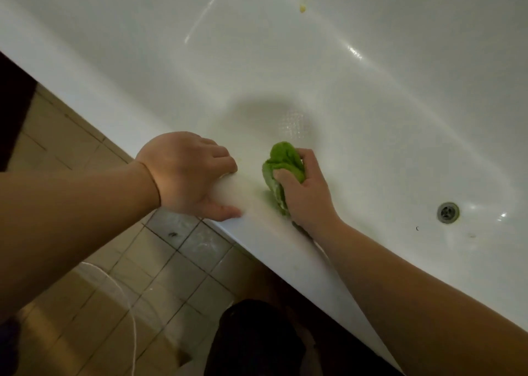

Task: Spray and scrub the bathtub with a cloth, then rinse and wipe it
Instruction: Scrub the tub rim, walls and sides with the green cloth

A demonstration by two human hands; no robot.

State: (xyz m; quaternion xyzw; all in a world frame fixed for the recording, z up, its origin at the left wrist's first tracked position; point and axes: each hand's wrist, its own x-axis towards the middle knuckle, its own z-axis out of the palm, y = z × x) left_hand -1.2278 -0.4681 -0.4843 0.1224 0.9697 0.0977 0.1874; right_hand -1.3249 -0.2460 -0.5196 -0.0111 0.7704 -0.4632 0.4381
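Observation:
The white bathtub (314,69) fills the upper right of the view, its near rim running diagonally from upper left to lower right. My left hand (188,175) grips that rim, fingers curled over the inner edge and thumb on the outer side. Just to its right, my right hand (307,189) holds a bunched green cloth (283,169) against the tub's inner wall right below the rim. The tub floor glistens with wet streaks.
A round metal drain (448,212) sits in the tub floor at the right. A small yellow speck (302,8) clings to the far wall. Beige floor tiles (160,264) lie below the rim, with a thin white cord (130,312) and my dark-clad knee (257,338).

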